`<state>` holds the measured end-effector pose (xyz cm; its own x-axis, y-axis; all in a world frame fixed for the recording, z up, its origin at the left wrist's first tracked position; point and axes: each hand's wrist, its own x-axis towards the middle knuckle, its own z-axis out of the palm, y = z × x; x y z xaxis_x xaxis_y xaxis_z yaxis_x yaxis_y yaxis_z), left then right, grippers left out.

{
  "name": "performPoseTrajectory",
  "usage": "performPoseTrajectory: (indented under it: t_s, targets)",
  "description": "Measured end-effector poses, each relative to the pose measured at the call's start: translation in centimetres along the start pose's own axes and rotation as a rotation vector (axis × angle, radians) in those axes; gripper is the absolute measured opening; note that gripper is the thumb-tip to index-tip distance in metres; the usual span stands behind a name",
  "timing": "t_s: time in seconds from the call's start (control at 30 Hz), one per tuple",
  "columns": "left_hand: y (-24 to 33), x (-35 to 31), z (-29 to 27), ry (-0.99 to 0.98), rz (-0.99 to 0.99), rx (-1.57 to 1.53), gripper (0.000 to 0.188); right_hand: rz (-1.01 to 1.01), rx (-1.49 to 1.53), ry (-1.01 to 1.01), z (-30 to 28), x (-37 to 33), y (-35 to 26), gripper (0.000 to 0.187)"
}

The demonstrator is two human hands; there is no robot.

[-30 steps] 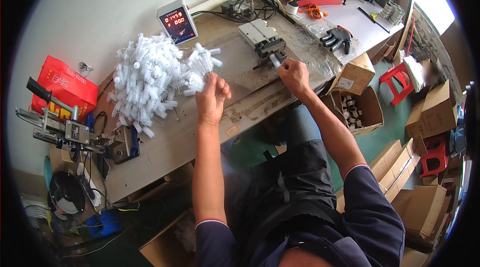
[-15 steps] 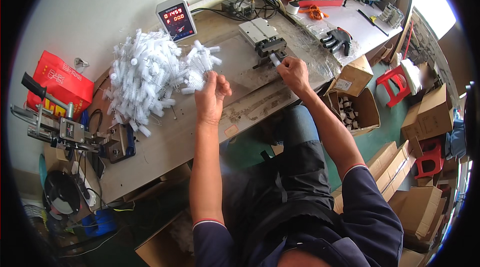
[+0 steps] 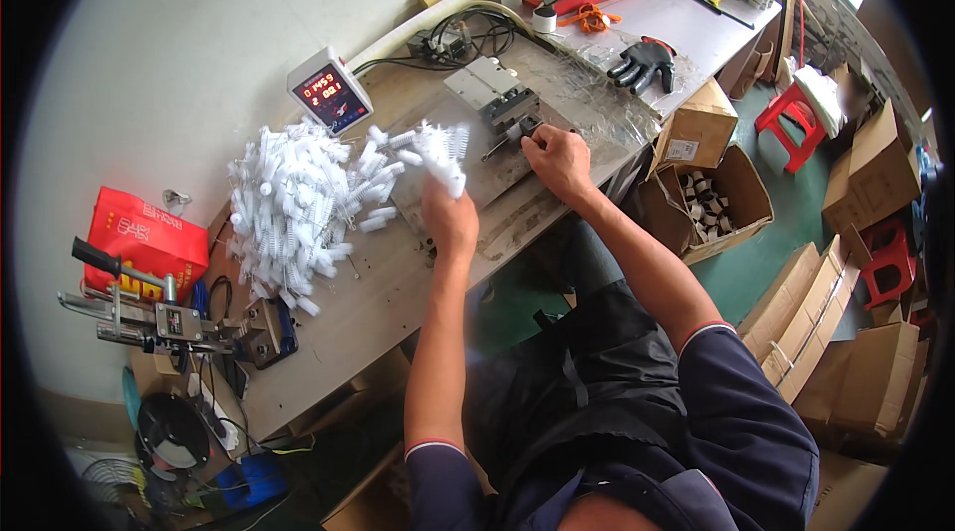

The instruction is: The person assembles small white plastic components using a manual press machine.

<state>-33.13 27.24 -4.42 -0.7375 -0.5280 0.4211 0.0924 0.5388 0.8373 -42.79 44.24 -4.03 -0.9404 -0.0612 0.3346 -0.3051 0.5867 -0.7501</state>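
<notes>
A heap of small ribbed plastic pieces [image 3: 298, 203] lies on the workbench [image 3: 398, 302] to the left of the left hand [image 3: 450, 218], which holds a bunch of the same pieces [image 3: 441, 151] above the bench, while the right hand [image 3: 560, 161] rests against a small metal fixture [image 3: 497, 98] further back. Behind the heap stands a digital counter [image 3: 329, 92], and at the bench's left end sits a clamp-like tool [image 3: 169, 322] beside a bag [image 3: 139, 238]. To the right of the bench, an open box of small parts [image 3: 711, 195] stands on the floor, with a glove [image 3: 645, 60] on the table behind it.
</notes>
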Motion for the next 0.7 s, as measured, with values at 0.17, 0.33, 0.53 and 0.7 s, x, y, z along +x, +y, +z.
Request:
performPoseTrajectory:
  t_s: [0.17, 0.33, 0.53, 0.7]
  targets:
    - [2.1, 1.2, 2.9, -0.089, 0.12, 0.103, 0.023, 0.017, 0.058, 0.006, 0.1, -0.1, 0.1, 0.029]
    - [1.9, 1.4, 4.6, -0.091, 0.243, 0.283, 0.017, 0.017, 0.097, 0.008, 0.4, 0.0, -0.2, 0.028]
    - [2.3, 1.2, 5.8, -0.173, 0.382, 0.384, 0.011, -0.041, 0.076, 0.074, 0.1, 0.3, 0.6, 0.015]
    - [1.4, 0.7, 3.0, -0.101, 0.211, 0.45, 0.007, -0.072, 0.182, 0.064, 0.0, -0.5, -0.4, 0.021]
